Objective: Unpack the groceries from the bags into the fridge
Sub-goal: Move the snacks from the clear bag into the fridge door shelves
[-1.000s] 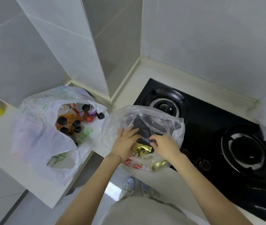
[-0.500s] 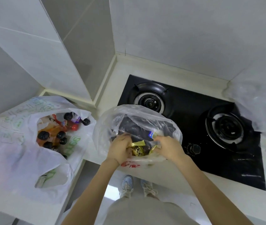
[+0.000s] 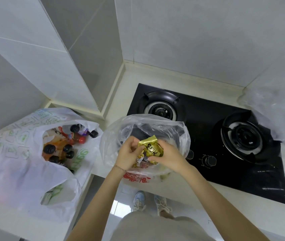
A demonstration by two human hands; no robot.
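I'm pinching a gold packet (image 3: 153,149) with both left hand (image 3: 129,156) and right hand (image 3: 168,158) over the clear bag (image 3: 176,131)

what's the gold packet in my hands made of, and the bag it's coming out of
The gold packet looks like metallised foil or foil-look plastic: shiny, creased, with bright glints. The clear bag looks like thin, soft plastic film: see-through, wrinkled, slumped open. Both hands hold the packet.

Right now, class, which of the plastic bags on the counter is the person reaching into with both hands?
The clear plastic bag beside the black gas hob: both hands hold a gold packet over it. The white printed bag of bottles sits untouched, further left.
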